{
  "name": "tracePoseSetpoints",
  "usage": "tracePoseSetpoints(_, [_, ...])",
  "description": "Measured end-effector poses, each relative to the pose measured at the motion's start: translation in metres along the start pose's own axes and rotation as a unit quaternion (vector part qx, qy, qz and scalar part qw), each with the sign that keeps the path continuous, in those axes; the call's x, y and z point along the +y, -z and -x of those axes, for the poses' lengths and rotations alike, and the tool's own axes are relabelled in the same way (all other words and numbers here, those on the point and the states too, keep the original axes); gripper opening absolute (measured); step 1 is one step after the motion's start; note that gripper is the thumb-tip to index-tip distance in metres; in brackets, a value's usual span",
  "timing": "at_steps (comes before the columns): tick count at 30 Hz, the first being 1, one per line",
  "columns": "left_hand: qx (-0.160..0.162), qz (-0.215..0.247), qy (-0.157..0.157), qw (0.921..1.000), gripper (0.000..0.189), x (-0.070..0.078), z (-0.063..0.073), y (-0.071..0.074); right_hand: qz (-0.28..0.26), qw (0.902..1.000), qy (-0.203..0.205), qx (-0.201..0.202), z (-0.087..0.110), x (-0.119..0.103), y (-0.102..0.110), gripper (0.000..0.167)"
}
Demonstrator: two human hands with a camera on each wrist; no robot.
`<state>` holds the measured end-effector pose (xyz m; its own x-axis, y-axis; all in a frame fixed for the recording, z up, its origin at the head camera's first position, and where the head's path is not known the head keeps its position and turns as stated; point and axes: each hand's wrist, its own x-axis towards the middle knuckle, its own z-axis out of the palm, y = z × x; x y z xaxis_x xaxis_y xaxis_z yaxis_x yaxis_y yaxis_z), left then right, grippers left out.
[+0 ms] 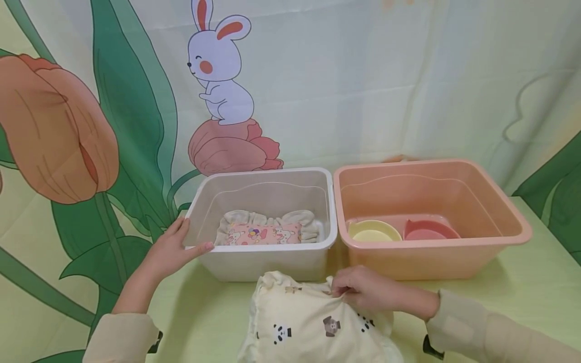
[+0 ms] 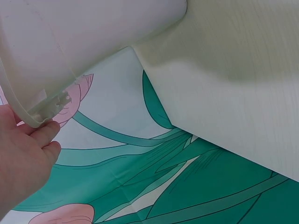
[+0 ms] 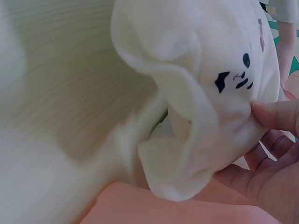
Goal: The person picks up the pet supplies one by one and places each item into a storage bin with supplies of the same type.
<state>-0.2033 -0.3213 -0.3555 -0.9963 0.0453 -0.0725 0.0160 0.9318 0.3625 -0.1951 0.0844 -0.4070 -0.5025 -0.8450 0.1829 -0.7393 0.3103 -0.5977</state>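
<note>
At the front left corner of the white bin [image 1: 268,262], my left hand [image 1: 174,252] holds the rim, thumb along the front edge. The left wrist view shows that hand's fingers [image 2: 44,135] curled under the corner of the rim. My right hand [image 1: 369,288] pinches the upper edge of a cream pillow [image 1: 308,315] with panda and dog prints and a ruffled border. Seen from the right wrist, the pillow [image 3: 224,121] lies between thumb and fingers. Its lower part runs out of the head view. Inside the white bin lies a small pink ruffled pillow [image 1: 263,234] with rabbit prints.
Right of the white bin stands a peach bin [image 1: 422,259], their rims close together. It contains a yellow round dish [image 1: 374,231] and a red one [image 1: 431,230]. Both bins rest on a pale green table [image 1: 195,312], against a curtain [image 1: 363,91] printed with tulips and a rabbit.
</note>
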Motion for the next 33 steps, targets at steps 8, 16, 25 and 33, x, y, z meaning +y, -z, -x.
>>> tracePoseSetpoints(8, [0.006, -0.001, -0.004, 1.0, 0.097, -0.002, -0.002, -0.002, -0.012, 0.9996, -0.021, -0.012, -0.001, -0.003, 0.006, 0.022])
tracePoseSetpoints(16, [0.012, -0.003, -0.011, 0.9999, 0.097, -0.002, -0.002, -0.002, -0.013, 0.9998, -0.001, -0.016, -0.001, -0.008, 0.012, 0.022])
tracePoseSetpoints(25, [0.017, -0.001, -0.013, 0.9998, 0.096, 0.0, 0.0, -0.002, -0.005, 0.9995, -0.017, -0.027, -0.003, -0.02, 0.026, 0.021])
tracePoseSetpoints(33, [0.019, -0.001, -0.016, 0.9997, 0.096, -0.001, 0.0, -0.002, 0.006, 0.9994, -0.013, -0.031, -0.003, -0.023, 0.032, 0.021])
